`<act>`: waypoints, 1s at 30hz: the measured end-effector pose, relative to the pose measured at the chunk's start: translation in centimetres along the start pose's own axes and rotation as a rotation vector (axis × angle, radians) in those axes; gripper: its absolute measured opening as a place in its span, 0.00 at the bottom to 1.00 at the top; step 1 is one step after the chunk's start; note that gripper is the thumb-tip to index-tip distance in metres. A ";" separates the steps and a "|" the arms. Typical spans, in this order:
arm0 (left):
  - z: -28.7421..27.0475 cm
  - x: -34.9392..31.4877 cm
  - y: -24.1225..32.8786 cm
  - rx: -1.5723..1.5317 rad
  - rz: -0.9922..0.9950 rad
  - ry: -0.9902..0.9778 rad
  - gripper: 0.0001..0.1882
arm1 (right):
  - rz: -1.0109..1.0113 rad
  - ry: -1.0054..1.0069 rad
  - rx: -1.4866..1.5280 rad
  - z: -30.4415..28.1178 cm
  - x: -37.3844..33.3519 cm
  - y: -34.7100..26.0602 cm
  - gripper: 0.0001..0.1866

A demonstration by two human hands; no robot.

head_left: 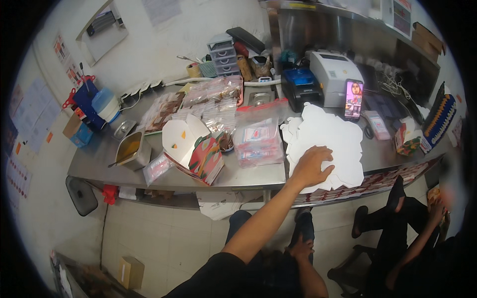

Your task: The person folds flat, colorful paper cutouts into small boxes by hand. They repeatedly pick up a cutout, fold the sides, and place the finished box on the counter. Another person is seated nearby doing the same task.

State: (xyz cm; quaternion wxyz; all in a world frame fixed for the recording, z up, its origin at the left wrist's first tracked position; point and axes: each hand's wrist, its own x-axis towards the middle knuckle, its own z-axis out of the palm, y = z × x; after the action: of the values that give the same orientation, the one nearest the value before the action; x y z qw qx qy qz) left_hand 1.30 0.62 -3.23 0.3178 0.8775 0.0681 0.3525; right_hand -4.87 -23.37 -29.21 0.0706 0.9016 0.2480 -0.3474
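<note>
My left hand [312,166] lies palm down on a stack of flat white cardboard box blanks [335,136], fingers spread and thumb to the right. The blanks have notched, irregular edges and lie at the front of the steel counter. My right hand [301,247] rests on my right leg below the counter edge, fingers stretched over the knee and holding nothing. Left of the blanks are a clear bag of small packets [258,139] and a red and green printed carton [206,161] with its white flaps open. A small clear packet [159,168] lies beside the carton.
A phone [353,99] stands upright behind the blanks, near a white printer [335,72] and a black device [301,88]. A metal tub [133,151] and packet piles [211,97] sit left. Another person [412,238] sits at right; a cardboard box [131,272] is on the floor.
</note>
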 end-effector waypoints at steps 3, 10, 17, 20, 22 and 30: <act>-0.2 0.1 0.5 -0.003 -0.028 0.019 0.10 | 0.001 0.025 0.045 0.2 0.0 0.4 0.62; -6.8 -2.4 5.5 0.043 0.316 0.380 0.12 | -0.017 0.073 0.070 -0.4 -0.8 0.8 0.58; -28.7 -5.4 8.8 0.886 -0.104 0.475 0.14 | -0.065 0.098 0.122 0.4 -1.2 0.6 0.54; -31.8 -7.5 8.4 0.806 -0.456 0.145 0.13 | -0.055 0.089 0.129 0.0 -1.4 0.2 0.53; -32.8 -8.0 8.7 0.676 -0.559 0.064 0.12 | -0.073 0.150 0.168 1.1 -0.6 1.2 0.52; -34.6 -12.9 9.8 0.377 -0.392 0.095 0.10 | -0.145 0.267 0.328 1.1 -1.7 2.6 0.42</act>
State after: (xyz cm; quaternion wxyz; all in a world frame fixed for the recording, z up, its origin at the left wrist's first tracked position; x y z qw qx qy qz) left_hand -32.18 6.04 14.30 0.2073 0.8738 0.3158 0.3061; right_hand -5.26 -26.62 -29.01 -0.1355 0.9187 0.2597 -0.2648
